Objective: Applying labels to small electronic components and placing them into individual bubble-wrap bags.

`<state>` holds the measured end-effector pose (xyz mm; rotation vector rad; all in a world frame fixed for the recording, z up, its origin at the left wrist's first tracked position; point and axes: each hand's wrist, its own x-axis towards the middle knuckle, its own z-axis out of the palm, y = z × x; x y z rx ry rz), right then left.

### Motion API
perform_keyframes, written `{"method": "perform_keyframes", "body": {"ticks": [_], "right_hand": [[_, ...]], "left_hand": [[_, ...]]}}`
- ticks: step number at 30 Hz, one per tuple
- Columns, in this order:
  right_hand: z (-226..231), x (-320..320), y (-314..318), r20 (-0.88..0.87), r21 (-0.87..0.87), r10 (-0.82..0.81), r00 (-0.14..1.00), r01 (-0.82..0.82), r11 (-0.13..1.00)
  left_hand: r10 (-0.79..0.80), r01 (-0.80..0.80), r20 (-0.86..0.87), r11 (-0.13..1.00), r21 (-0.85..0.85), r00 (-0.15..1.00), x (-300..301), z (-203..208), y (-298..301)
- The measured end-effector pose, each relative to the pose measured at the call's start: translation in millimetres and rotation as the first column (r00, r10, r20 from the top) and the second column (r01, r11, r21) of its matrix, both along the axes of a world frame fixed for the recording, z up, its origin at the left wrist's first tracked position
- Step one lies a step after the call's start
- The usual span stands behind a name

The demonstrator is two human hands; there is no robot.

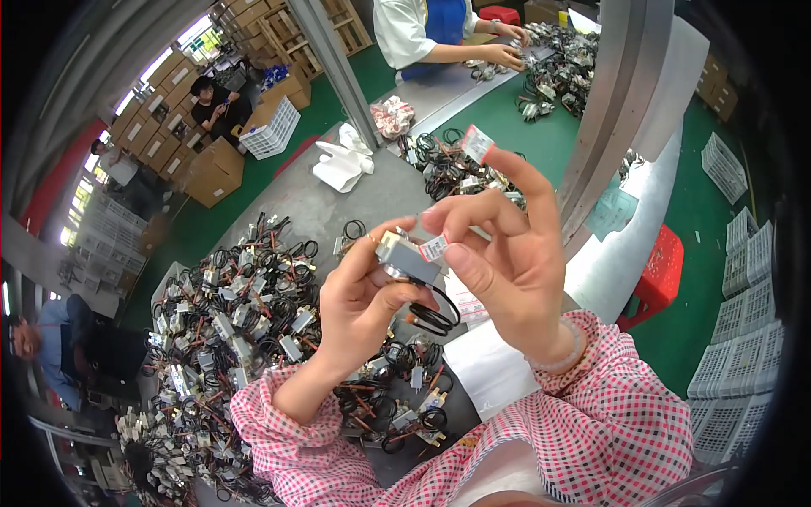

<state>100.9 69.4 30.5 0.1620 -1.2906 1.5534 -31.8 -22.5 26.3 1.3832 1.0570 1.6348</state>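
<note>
Counted on the grey table [300,203]: one large heap of cabled parts [245,329] at left, one smaller pile [452,171] farther back; counted in the fingers: one grey component [414,260], two red-and-white labels [433,248]. Held by its sides in the closed thumb and fingers of the left hand [355,313], with black cable [431,323] looping below. Pinched by the right hand [517,262], one label at the component's right end; whether already stuck, cannot tell. On a raised right fingertip, the second label [477,144]. Beyond that hand, a metal post [612,84]; between heap and pile, grey tabletop.

Here's a red-edged label [433,248] at the end of the grey part [407,257] | second label [476,144] up on the right hand's [517,258] index finger | print too small to read!
</note>
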Motion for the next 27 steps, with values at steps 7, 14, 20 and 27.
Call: {"method": "perform_keyframes", "body": {"ticks": [7, 14, 20, 27], "right_hand": [[4.2, 0.8, -4.9, 0.084, -0.126, 0.071, 0.994, -0.06, 0.99], [4.3, 2.3, -2.7, 0.173, -0.087, 0.018, 0.985, -0.003, 0.996], [4.5, 0.6, -3.3, 0.203, -0.029, -0.016, 0.979, 0.022, 0.999], [4.1, 2.5, -4.0, 0.222, -0.002, -0.022, 0.975, 0.023, 1.0]], "left_hand": [[0.227, -0.222, -0.161, 0.974, 0.047, 0.961, 7.2, -3.5, 0.0], [0.15, -0.141, -0.167, 0.988, 0.063, 0.974, 1.3, -6.9, 3.4], [0.148, -0.139, -0.177, 0.988, 0.063, 0.973, -2.2, -5.8, 1.8], [0.152, -0.14, -0.192, 0.987, 0.077, 0.97, 0.0, -4.8, 1.1]]}}
